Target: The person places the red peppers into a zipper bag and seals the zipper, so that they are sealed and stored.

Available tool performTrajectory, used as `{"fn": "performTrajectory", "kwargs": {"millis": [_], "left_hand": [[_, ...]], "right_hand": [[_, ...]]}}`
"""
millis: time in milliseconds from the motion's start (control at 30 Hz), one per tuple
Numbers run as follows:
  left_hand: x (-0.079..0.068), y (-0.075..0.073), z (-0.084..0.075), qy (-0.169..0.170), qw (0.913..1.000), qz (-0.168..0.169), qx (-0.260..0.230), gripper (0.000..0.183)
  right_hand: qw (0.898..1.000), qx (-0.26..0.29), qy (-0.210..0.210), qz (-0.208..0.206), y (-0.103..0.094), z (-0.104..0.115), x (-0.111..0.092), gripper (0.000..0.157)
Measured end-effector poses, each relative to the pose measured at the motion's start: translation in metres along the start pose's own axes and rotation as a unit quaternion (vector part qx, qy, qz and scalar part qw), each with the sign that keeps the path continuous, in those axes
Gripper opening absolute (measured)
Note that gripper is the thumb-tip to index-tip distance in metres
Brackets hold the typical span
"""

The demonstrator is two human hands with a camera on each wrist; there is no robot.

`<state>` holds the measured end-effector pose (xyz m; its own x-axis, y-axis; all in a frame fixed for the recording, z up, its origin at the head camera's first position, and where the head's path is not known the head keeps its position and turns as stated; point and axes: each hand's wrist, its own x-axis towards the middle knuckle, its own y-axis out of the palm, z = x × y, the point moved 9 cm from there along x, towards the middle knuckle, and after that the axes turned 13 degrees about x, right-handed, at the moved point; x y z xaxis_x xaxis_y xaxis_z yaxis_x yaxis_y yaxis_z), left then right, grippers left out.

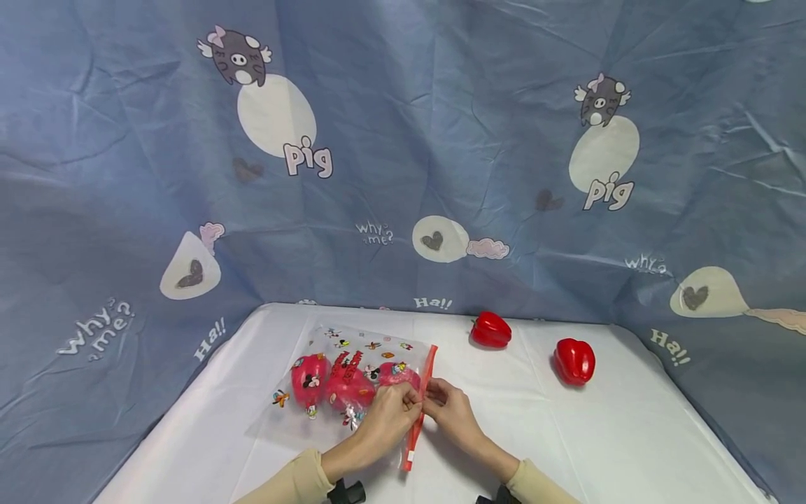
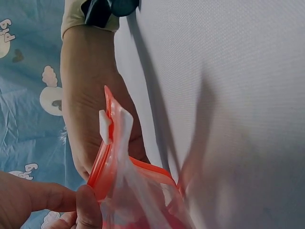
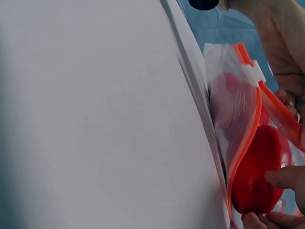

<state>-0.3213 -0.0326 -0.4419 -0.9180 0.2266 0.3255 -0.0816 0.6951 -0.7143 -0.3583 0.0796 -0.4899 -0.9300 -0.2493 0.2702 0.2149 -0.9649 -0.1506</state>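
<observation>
The worry was the gaping orange rim [image 3: 247, 142]: had the left hand [image 1: 388, 414] let its pinch on that edge slacken, the lip might have sagged against the right hand [image 1: 452, 416], or the red pepper [image 3: 259, 157] under the right thumb might have rolled out. Whether the right fingers clasped that pepper or only the lip, I couldn't fairly tell. The printed zip bag [image 1: 324, 428] lay mostly left of the left hand, red peppers [image 1: 310, 376] showing through; a loose pepper [image 1: 491, 330] sat beyond the right hand.
</observation>
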Motion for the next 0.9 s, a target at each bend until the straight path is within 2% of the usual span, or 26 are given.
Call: {"fn": "performTrajectory", "kwargs": {"millis": [133, 367, 600, 800, 900], "left_hand": [[-0.001, 0.001, 0.0, -0.002, 1.0, 0.002, 0.0, 0.005], [-0.001, 0.001, -0.002, 0.001, 1.0, -0.001, 0.004, 0.005], [-0.001, 0.0, -0.001, 0.0, 0.9997, -0.006, 0.022, 0.008], [-0.001, 0.0, -0.001, 0.003, 1.0, -0.001, 0.009, 0.005], [-0.001, 0.0, -0.001, 0.002, 1.0, 0.003, 0.002, 0.004]], "right_hand": [[1.0, -0.012, -0.007, 0.004, -0.001, -0.009, 0.006, 0.031], [1.0, -0.009, -0.002, 0.007, -0.003, -0.007, 0.008, 0.035], [1.0, 0.013, 0.019, 0.016, -0.008, 0.021, -0.001, 0.04], [0.999, 0.04, 0.029, 0.0, -0.023, -0.011, 0.004, 0.044], [0.998, 0.048, 0.03, -0.003, -0.028, -0.012, 0.003, 0.046]]}}
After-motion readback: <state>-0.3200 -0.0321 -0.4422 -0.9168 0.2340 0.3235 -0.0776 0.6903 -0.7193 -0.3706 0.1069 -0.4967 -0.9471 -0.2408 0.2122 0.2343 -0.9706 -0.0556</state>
